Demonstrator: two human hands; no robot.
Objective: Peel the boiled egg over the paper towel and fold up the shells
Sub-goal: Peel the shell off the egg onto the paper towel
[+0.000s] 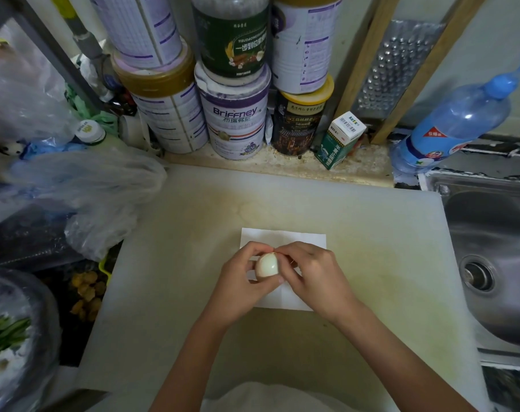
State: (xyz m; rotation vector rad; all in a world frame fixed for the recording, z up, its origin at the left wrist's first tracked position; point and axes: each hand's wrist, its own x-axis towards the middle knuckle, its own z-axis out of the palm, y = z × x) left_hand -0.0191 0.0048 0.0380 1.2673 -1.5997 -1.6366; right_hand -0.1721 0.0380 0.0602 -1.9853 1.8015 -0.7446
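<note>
In the head view, both hands are working together above the white paper towel (282,237), which is lying flat near the middle of the pale cutting board (372,248), closer to its near edge than to the far one. The left hand (241,281) is cupping the boiled egg (267,264) from below and the left, fingers curled narrowly around it. The right hand (309,272) is pinching at the egg's top right side, thumb and forefinger closed tight, apparently on a bit of shell or membrane, though the piece itself is too small to make out. The egg's visible face is looking smooth, glossy and pale, so peeling seems well advanced; whether shell is remaining on the hidden side cannot be told. Any fallen shells are hidden under the hands. The towel is lying unfolded, so the folding step is not yet begun.
</note>
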